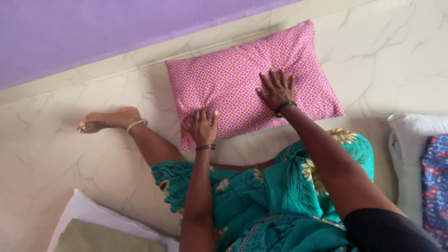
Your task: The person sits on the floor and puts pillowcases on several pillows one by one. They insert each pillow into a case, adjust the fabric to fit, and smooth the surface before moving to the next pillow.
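left hand [202, 127]: curled, pinching near edge | right hand [276, 89]: flat, spread | pink patterned pillow [252, 79]: underneath both, long axis left-right | marble floor [70, 154]

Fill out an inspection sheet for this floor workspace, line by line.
Surface: pale marbled tile floor, with a purple wall along its top edge.
Job's things: pink patterned pillow lying flat on the floor.
Clutter: white pillow with an olive cloth on it, lower left; white pillow with a blue floral cloth, right edge.
Hands: left hand with fingers curled on the pillow's near edge; right hand pressed flat on it, fingers spread.
Cables: nothing seen.
Surroundings: the person sits on the floor in teal floral cloth, a bare foot stretched left.
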